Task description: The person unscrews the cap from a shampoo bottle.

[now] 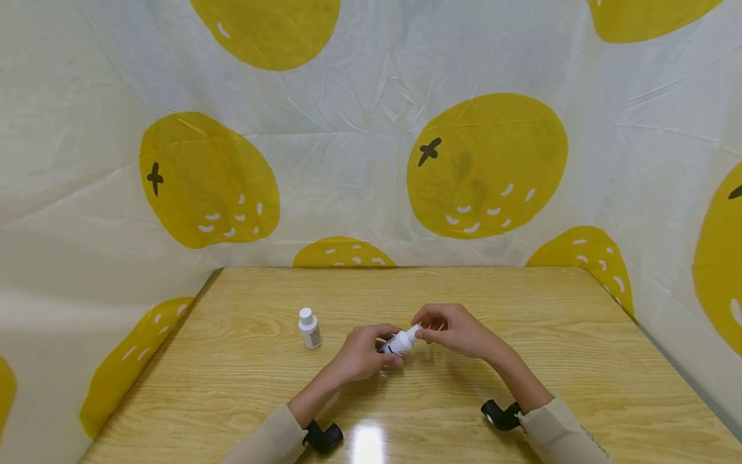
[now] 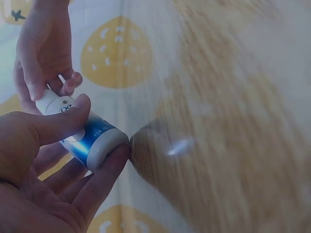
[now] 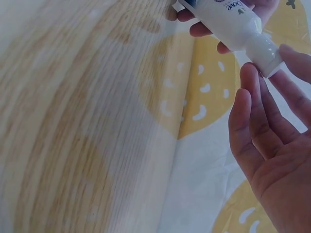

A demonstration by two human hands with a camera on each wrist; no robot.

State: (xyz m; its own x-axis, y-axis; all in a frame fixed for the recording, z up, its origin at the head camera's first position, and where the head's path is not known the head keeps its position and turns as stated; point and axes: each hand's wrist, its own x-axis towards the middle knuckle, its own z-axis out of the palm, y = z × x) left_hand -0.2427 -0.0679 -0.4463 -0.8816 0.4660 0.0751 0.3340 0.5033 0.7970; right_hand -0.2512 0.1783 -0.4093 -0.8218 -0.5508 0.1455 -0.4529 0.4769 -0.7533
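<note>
A small white and blue Dove bottle (image 1: 399,344) is tilted above the table, its white cap (image 3: 264,54) pointing up and to the right in the head view. My left hand (image 1: 362,353) grips the bottle's body, with the thumb along one side and fingers around the other, as the left wrist view shows. At the other end, my right hand (image 1: 459,331) pinches the cap between thumb and fingertips. A second small white bottle (image 1: 310,330) with a white cap stands upright on the table, left of my left hand.
The wood-grain table (image 1: 243,386) has a glossy, reflective top. Behind it and along its sides hangs a white curtain (image 1: 348,174) printed with yellow fruit shapes. Black devices (image 1: 323,438) are strapped at both wrists.
</note>
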